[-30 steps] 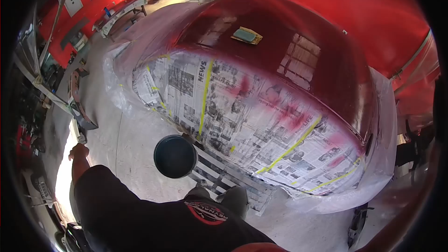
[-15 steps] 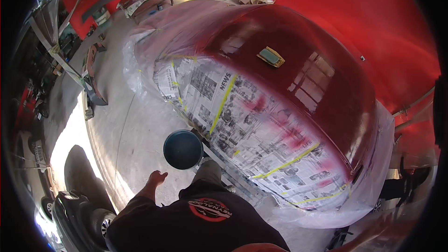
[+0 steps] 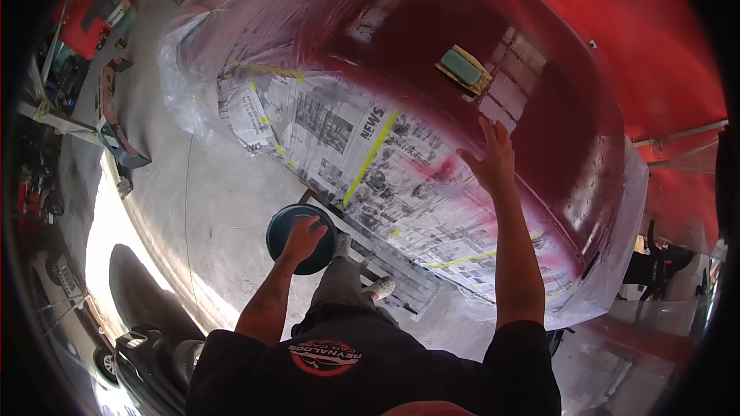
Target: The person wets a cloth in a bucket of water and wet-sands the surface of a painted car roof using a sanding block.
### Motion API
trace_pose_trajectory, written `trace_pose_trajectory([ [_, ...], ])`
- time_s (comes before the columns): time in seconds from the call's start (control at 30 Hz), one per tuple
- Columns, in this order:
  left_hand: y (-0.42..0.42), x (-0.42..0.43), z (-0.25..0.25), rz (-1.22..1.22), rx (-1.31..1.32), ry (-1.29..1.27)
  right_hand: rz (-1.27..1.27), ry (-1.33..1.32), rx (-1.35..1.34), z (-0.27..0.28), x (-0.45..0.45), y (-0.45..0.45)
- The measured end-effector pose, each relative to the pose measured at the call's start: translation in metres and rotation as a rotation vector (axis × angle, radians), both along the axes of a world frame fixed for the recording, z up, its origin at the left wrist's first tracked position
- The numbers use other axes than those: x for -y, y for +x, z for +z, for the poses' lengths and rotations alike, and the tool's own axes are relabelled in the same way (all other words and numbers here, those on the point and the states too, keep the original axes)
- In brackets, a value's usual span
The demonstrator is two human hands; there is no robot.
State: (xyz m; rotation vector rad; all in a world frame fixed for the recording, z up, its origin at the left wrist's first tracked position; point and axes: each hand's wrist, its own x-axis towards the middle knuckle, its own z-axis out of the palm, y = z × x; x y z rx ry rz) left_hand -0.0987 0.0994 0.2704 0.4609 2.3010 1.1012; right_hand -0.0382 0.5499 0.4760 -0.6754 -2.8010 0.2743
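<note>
Dark red and glossy, the car panel (image 3: 432, 38) carries a green block (image 3: 461, 66), which lies on top of a yellow sheet (image 3: 482, 83) near a window reflection. The person's right hand (image 3: 492, 158) reaches out toward the block, fingers spread; its grip is wide and has hold of nothing, with a gap between fingertips and block. The left hand (image 3: 304, 239) hangs over the round dark bucket (image 3: 324, 256), fingers partly bent; I cannot tell how far its grip is open, or whether it touches or holds anything there. Newspaper (image 3: 327, 119) covers the part below the panel, joined with strips of yellow tape (image 3: 370, 160), and clear plastic (image 3: 181, 58) drapes the sides. Wooden slats (image 3: 416, 293) lie beside the person's shoes (image 3: 380, 287).
</note>
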Motion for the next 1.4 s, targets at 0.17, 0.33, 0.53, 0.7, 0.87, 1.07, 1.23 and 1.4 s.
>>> trace_pose_trajectory([
  [0.17, 0.037, 0.096, -0.042, 0.089, 0.29, -0.235, -0.01, 0.182, 0.069, -0.021, -0.053, -0.11],
  [0.33, 0.082, 0.196, -0.065, 0.314, 0.417, -0.403, -0.076, 0.152, 0.278, -0.015, -0.083, -0.178],
  [0.53, 0.15, 0.234, -0.05, 0.481, 0.58, -0.547, 0.156, 0.079, 0.428, -0.084, -0.184, -0.196],
  [0.7, 0.143, 0.21, -0.059, 0.508, 0.62, -0.462, 0.331, 0.186, 0.313, -0.087, -0.208, -0.2],
  [0.87, 0.104, 0.18, -0.043, 0.488, 0.62, -0.378, 0.408, 0.225, 0.214, -0.086, -0.174, -0.191],
  [1.07, 0.083, 0.172, -0.049, 0.533, 0.529, -0.241, 0.379, 0.238, 0.204, -0.073, -0.137, -0.135],
  [1.23, 0.109, 0.17, -0.057, 0.507, 0.555, -0.306, 0.285, 0.104, 0.085, -0.075, -0.11, -0.105],
  [1.4, 0.127, 0.143, -0.129, 0.506, 0.478, -0.358, 0.266, 0.322, -0.079, -0.108, -0.122, -0.131],
])
